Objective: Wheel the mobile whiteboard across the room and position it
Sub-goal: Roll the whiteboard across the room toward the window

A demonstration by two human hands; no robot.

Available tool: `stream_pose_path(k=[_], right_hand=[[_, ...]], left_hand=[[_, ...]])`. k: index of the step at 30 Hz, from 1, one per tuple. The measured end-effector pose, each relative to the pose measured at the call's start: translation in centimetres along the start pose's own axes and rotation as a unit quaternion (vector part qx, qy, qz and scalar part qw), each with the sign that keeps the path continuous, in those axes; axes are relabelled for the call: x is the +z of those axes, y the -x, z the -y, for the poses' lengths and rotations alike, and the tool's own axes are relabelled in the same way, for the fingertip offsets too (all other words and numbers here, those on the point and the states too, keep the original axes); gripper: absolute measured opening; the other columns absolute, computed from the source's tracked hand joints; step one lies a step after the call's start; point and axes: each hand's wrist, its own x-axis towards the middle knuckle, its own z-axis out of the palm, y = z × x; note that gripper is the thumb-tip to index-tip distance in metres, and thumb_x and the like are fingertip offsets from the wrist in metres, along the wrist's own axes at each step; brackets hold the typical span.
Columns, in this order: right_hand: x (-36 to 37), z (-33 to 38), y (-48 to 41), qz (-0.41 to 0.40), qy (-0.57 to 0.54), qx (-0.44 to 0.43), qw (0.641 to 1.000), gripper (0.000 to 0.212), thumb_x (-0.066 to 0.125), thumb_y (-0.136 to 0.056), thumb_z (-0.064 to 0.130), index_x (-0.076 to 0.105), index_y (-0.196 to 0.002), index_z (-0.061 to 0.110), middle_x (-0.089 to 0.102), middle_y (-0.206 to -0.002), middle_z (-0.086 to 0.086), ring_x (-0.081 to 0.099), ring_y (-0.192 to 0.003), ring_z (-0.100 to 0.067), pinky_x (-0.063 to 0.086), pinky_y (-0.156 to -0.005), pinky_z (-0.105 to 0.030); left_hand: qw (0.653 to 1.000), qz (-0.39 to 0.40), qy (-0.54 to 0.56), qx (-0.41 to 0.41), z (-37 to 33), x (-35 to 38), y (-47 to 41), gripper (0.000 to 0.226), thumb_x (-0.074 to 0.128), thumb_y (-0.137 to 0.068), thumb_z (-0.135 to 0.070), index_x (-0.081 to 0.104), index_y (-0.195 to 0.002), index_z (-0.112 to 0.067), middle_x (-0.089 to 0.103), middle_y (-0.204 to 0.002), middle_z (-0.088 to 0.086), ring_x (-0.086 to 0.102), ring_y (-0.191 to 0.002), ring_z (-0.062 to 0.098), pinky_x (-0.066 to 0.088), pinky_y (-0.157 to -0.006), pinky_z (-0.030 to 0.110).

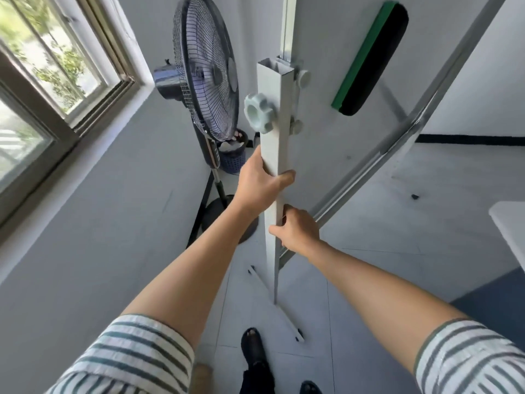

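The mobile whiteboard stands right in front of me, its white surface seen at a steep angle. Its square white side post carries pale knobs and runs down to a white floor foot. My left hand grips the post just below the big knob. My right hand grips the same post a little lower. A green and black eraser sticks to the board face.
A black pedestal fan stands close to the left of the post, its base on the floor. A dark waste basket sits behind it. A window and wall lie left; a white table corner at right.
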Motion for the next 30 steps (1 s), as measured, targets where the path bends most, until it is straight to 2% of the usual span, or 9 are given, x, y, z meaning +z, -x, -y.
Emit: stream_pose_path(k=[3, 6, 9, 13, 16, 21, 25, 28, 30], right_hand=[[0.6, 0.5, 2.6, 0.012, 0.013, -0.012, 1.0, 0.024, 0.064, -0.079, 0.032, 0.057, -0.095, 0.017, 0.071, -0.092, -0.005, 0.065, -0.086, -0.033, 0.041, -0.064, -0.031], [1.5, 1.0, 4.9, 0.012, 0.018, -0.013, 1.0, 0.028, 0.064, -0.079, 0.031, 0.058, -0.101, 0.015, 0.072, -0.093, -0.007, 0.065, -0.088, -0.034, 0.04, -0.065, -0.03], [2.6, 1.6, 6.9, 0.013, 0.012, -0.011, 1.0, 0.026, 0.063, -0.078, 0.03, 0.058, -0.1, 0.016, 0.072, -0.093, -0.007, 0.065, -0.089, -0.034, 0.04, -0.065, -0.03], [4.3, 2.9, 9.4, 0.026, 0.02, -0.021, 0.999, 0.03, 0.064, -0.078, 0.033, 0.058, -0.102, 0.015, 0.072, -0.095, -0.007, 0.066, -0.089, -0.033, 0.044, -0.066, -0.032], [5.9, 3.8, 11.5, 0.028, 0.021, -0.023, 0.999, 0.03, 0.064, -0.076, 0.034, 0.059, -0.1, 0.017, 0.072, -0.091, -0.006, 0.067, -0.085, -0.032, 0.052, -0.068, -0.035], [8.0, 5.1, 14.8, 0.056, 0.01, -0.021, 0.998, 0.032, 0.065, -0.072, 0.035, 0.06, -0.1, 0.021, 0.072, -0.089, -0.004, 0.067, -0.083, -0.031, 0.052, -0.067, -0.033], [9.2, 5.8, 17.5, 0.085, 0.002, -0.038, 0.996, 0.029, 0.062, -0.068, 0.038, 0.057, -0.093, 0.023, 0.071, -0.083, -0.001, 0.069, -0.076, -0.03, 0.055, -0.068, -0.034], [9.9, 6.0, 19.5, 0.103, 0.007, -0.073, 0.992, 0.024, 0.064, -0.072, 0.036, 0.053, -0.089, 0.021, 0.071, -0.087, -0.003, 0.066, -0.08, -0.031, 0.047, -0.064, -0.031], [10.3, 5.9, 21.0, 0.112, 0.013, -0.098, 0.989, 0.025, 0.064, -0.074, 0.035, 0.054, -0.091, 0.019, 0.068, -0.084, -0.003, 0.061, -0.076, -0.03, 0.044, -0.062, -0.03]], left_hand=[[1.0, -0.005, -0.002, -0.01, -0.1, -0.8, 2.8, 0.045, 0.071, -0.062, -0.025, 0.056, -0.103, -0.013, 0.066, -0.089, 0.002, 0.064, -0.081, 0.019, 0.054, -0.069, 0.033], [1.0, -0.008, -0.002, -0.012, 0.2, -1.7, 5.0, 0.041, 0.072, -0.063, -0.022, 0.056, -0.1, -0.015, 0.067, -0.087, -0.001, 0.066, -0.084, 0.021, 0.056, -0.072, 0.038], [1.0, -0.018, -0.009, -0.007, 0.4, -2.9, 7.2, 0.036, 0.073, -0.065, -0.02, 0.055, -0.097, -0.017, 0.062, -0.08, -0.009, 0.062, -0.079, 0.016, 0.053, -0.068, 0.03], [1.0, -0.026, -0.006, -0.007, 0.7, -4.8, 10.3, 0.033, 0.073, -0.068, -0.017, 0.053, -0.094, -0.017, 0.057, -0.077, -0.01, 0.057, -0.073, 0.011, 0.047, -0.061, 0.022], [1.0, -0.03, -0.006, -0.005, 1.3, -6.4, 12.6, 0.031, 0.072, -0.068, -0.016, 0.05, -0.089, -0.02, 0.053, -0.073, -0.01, 0.053, -0.069, 0.01, 0.043, -0.058, 0.022], [0.998, -0.056, -0.005, -0.012, 2.2, -8.4, 16.7, 0.034, 0.07, -0.069, -0.017, 0.041, -0.075, -0.034, 0.05, -0.068, -0.008, 0.05, -0.065, 0.014, 0.044, -0.057, 0.026], [0.995, -0.097, -0.013, -0.024, 2.2, -9.5, 20.2, 0.036, 0.069, -0.07, -0.014, 0.037, -0.07, -0.031, 0.043, -0.065, -0.008, 0.044, -0.061, 0.013, 0.04, -0.055, 0.026], [0.991, -0.125, -0.018, -0.052, 2.3, -10.2, 22.7, 0.032, 0.068, -0.068, -0.015, 0.037, -0.07, -0.025, 0.042, -0.066, -0.006, 0.043, -0.062, 0.016, 0.04, -0.056, 0.029], [0.988, -0.138, -0.015, -0.065, 2.3, -10.5, 24.5, 0.028, 0.066, -0.066, -0.017, 0.039, -0.073, -0.017, 0.043, -0.069, -0.003, 0.044, -0.063, 0.017, 0.04, -0.058, 0.031]])
